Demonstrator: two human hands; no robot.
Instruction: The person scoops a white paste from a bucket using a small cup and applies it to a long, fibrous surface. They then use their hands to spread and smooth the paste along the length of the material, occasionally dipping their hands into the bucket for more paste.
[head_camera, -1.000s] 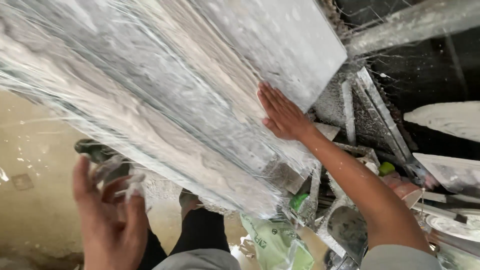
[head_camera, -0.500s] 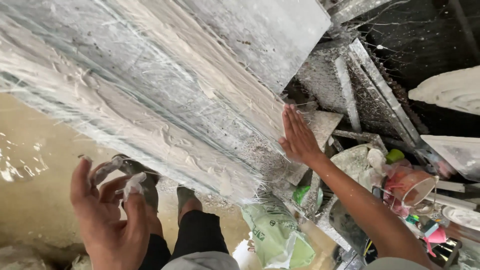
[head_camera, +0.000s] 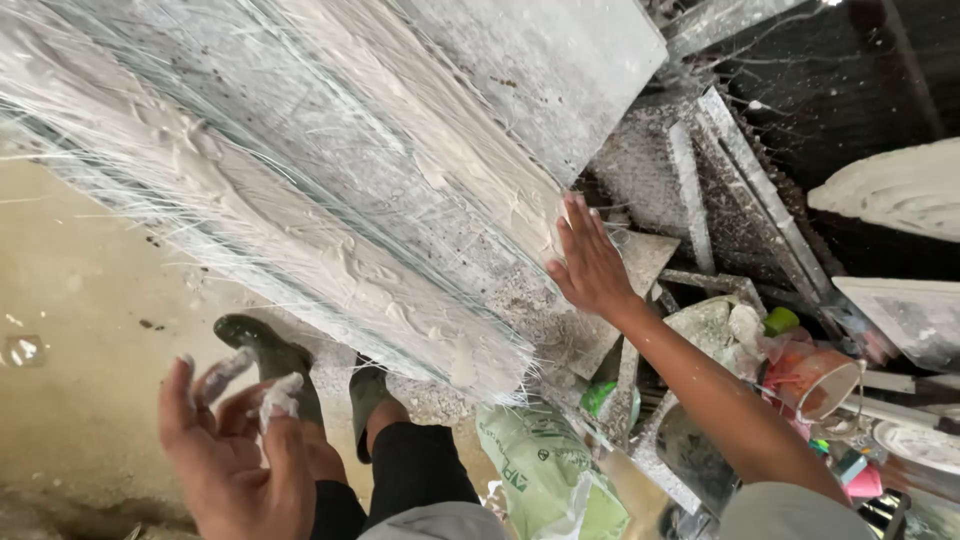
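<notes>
Right hand (head_camera: 590, 268): fingers spread flat on the plaster slab (head_camera: 330, 190), had slid lower along its edge.
Left hand (head_camera: 235, 455): fingers loosely open, plaster-smeared, unchanged.

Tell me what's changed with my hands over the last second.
The right hand slid from the slab's face down to its lower end, staying flat against it. The left hand, smeared with white plaster, stayed raised and open, holding nothing. The slab kept its place.
</notes>
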